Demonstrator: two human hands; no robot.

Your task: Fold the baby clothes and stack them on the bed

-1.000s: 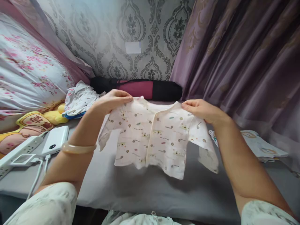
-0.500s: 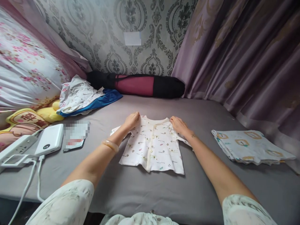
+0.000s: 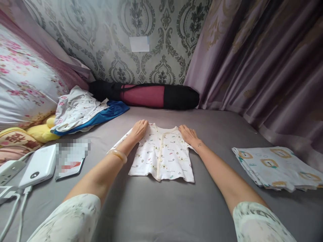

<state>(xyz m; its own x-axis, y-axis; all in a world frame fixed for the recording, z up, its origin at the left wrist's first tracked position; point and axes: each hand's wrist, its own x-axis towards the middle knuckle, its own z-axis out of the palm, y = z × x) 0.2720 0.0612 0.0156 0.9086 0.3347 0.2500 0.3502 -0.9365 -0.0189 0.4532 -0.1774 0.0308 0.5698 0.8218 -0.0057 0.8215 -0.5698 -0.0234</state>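
Observation:
A small white baby shirt (image 3: 165, 156) with a printed pattern and a buttoned front lies spread on the grey bed sheet, its neckline facing away from me. At its left shoulder in view, my left hand (image 3: 139, 130) is closed on the fabric, a pale bangle around that wrist. My right hand (image 3: 188, 133) has its fingers curled over the opposite shoulder, gripping the cloth there. Both palms face down, so the fingertips are partly hidden. The shirt's sleeves stick out beneath my wrists, and its lower hem lies slightly wavy.
Folded patterned cloth (image 3: 277, 168) lies at right. On the left are a phone (image 3: 72, 161), a white power bank (image 3: 39, 164) with cables, a power strip (image 3: 10, 171) and piled clothes (image 3: 78, 107). A black and maroon rolled bag (image 3: 143, 95) rests along the wall.
My view has shifted forward over the bed. Both hands and the shirt have moved slightly away from me across the sheet, and more of the left sleeve shows.

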